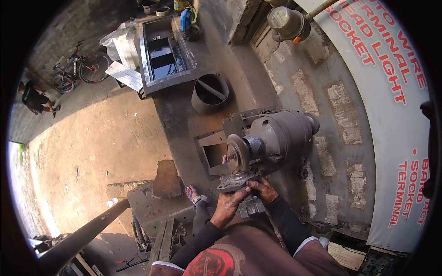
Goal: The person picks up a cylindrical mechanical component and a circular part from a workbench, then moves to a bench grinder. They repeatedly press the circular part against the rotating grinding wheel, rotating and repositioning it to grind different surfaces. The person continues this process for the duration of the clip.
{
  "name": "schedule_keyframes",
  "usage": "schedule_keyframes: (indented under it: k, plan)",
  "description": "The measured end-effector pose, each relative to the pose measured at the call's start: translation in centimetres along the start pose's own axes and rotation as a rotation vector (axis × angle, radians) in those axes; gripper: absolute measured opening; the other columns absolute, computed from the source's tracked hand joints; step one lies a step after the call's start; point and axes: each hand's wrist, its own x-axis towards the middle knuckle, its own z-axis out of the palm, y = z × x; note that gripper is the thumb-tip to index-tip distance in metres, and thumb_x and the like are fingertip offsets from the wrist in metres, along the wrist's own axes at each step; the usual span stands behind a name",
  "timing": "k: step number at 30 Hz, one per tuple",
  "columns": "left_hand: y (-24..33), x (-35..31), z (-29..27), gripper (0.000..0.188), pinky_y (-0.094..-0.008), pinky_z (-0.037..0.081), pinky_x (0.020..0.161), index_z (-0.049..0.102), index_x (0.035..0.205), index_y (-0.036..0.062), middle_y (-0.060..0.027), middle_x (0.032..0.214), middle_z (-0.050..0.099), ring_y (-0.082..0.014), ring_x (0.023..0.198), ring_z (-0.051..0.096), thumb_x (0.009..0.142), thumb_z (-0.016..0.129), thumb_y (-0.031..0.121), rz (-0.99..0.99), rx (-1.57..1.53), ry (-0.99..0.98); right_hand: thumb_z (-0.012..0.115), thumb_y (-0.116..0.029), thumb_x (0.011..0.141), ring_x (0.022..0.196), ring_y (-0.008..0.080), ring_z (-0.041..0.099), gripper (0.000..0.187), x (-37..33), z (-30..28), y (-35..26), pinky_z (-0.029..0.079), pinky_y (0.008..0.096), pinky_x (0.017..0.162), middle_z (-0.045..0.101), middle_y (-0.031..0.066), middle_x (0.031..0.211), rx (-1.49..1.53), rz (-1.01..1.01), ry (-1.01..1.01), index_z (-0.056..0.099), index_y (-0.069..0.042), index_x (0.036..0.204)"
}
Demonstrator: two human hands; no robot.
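Note:
My left hand (225, 208) and my right hand (264, 190) both grip a grey metal casting (230, 184) with a flange and a blocky lower end. Their thumbs lie close together on top of it. The casting's far side is up against, or very near, the round wheel (238, 154) of a large motor-driven grinder (287, 133); I cannot tell whether they touch. Part of the casting is hidden under my fingers. Dark sleeves cover both forearms.
A dusty bucket (209, 93) stands beyond the grinder, near a framed basin (146, 55) of dark liquid. A metal bench (147, 204) and a long pole (83, 239) are at left. A brick wall (343, 110) with a banner rises at right. A person (36, 99) and bicycle (80, 69) are far left.

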Motion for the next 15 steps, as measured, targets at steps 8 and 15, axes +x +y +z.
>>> schedule_keyframes:
  k: [8,15]
  plan:
    - [0.0,0.8,-1.5,0.048,-0.0346,0.046,0.102,0.062,0.129,-0.0012,-0.0082,0.123,0.067,-0.0192,0.114,0.061,0.09,0.077,0.022,0.065,0.044,-0.118,0.073,-0.031,0.095,0.113,0.0215,0.064,0.053,0.4,-0.1,1.8,0.051,0.038,0.099,0.065,0.0105,0.125,0.04,-0.005,0.01,0.056,-0.003,0.136]
    - [0.1,1.6,-0.6,0.046,-0.034,0.051,0.093,0.065,0.123,-0.0012,-0.0082,0.116,0.069,-0.0181,0.106,0.064,0.086,0.082,0.021,0.017,0.085,-0.167,0.075,-0.027,0.093,0.111,0.0215,0.064,0.052,-1.2,-1.4,2.1,0.051,0.0383,0.099,0.065,0.0097,0.121,0.112,-0.045,0.124,0.055,-0.003,0.135]
